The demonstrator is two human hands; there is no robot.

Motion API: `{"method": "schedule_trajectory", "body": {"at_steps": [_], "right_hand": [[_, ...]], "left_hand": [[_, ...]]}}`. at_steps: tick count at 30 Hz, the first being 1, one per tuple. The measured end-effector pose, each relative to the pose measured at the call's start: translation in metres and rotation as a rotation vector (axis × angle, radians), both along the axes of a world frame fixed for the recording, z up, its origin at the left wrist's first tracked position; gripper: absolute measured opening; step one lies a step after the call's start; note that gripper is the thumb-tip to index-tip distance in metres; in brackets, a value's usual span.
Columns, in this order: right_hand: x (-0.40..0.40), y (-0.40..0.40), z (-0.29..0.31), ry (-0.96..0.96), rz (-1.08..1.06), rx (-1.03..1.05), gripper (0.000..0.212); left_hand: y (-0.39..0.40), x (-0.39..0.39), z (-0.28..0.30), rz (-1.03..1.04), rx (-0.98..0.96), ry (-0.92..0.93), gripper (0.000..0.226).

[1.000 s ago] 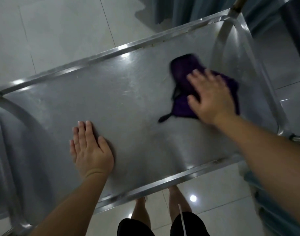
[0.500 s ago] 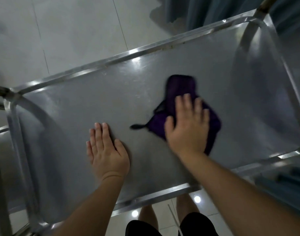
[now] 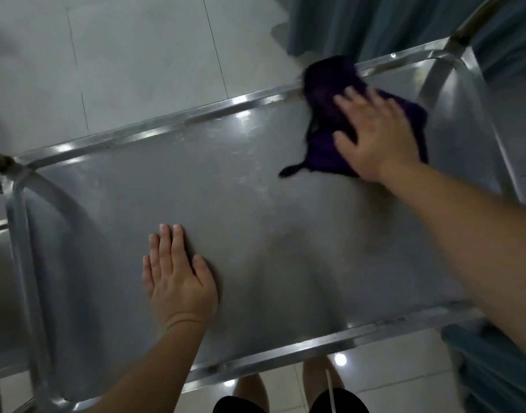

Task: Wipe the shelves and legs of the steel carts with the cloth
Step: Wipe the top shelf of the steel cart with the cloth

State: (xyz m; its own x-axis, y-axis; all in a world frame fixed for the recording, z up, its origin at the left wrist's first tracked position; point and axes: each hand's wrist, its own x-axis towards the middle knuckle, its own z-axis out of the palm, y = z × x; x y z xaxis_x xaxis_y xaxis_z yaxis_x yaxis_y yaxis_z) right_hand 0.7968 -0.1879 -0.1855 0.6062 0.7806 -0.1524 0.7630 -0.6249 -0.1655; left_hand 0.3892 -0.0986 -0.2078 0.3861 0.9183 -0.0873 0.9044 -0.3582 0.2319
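Note:
The steel cart's top shelf (image 3: 240,210) fills the view, a flat brushed-metal tray with a raised rim. A dark purple cloth (image 3: 324,96) lies at the far right of the shelf, its far end lapping over the back rim. My right hand (image 3: 375,135) presses flat on the cloth with the fingers spread. My left hand (image 3: 178,278) rests palm down on bare steel near the front left, fingers together, holding nothing. A loose strap of the cloth trails toward the left.
White floor tiles (image 3: 136,70) lie beyond the cart. A teal curtain (image 3: 390,22) hangs at the back right, close to the cart's corner post (image 3: 464,28). The left frame and legs (image 3: 17,234) curve down. My own legs show below the front rim.
My right hand has pushed the cloth from the middle of the shelf away and to the right, up onto the back rim. My left hand has stayed planted on the steel.

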Motion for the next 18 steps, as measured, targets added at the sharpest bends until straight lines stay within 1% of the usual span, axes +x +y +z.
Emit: {"method": "schedule_trajectory", "body": {"at_steps": [3,5,6,7,9,12,14,16,18], "right_hand": [[0.039,-0.033,0.003,0.0,-0.457,0.018,0.075],[0.03,-0.032,0.002,0.02,-0.754,0.039,0.076],[0.017,-0.025,0.003,0.021,-0.841,0.057,0.076],[0.001,-0.016,0.003,0.02,-0.869,0.074,0.075],[-0.04,0.004,0.003,0.006,-0.781,0.09,0.073],[-0.095,0.03,0.002,0.002,-0.52,0.08,0.072],[-0.116,0.047,0.001,0.021,-0.26,0.074,0.071],[-0.127,0.065,0.0,0.046,0.08,0.041,0.07],[-0.133,0.083,0.0,0.067,0.358,0.007,0.07]], "left_hand": [[0.0,0.001,0.0,0.003,0.002,-0.011,0.066],[0.001,0.0,0.0,0.002,-0.003,-0.005,0.067],[0.001,-0.001,0.0,0.002,-0.005,-0.003,0.067],[0.001,-0.001,0.0,0.003,-0.007,-0.003,0.067],[0.001,-0.001,0.0,0.005,-0.007,-0.007,0.067],[0.001,0.0,0.0,0.012,-0.009,-0.003,0.067],[0.001,0.0,0.001,0.011,-0.012,-0.005,0.068],[0.001,0.001,0.002,0.015,-0.017,-0.004,0.068],[0.0,0.002,0.004,0.022,-0.014,-0.004,0.068]]}}
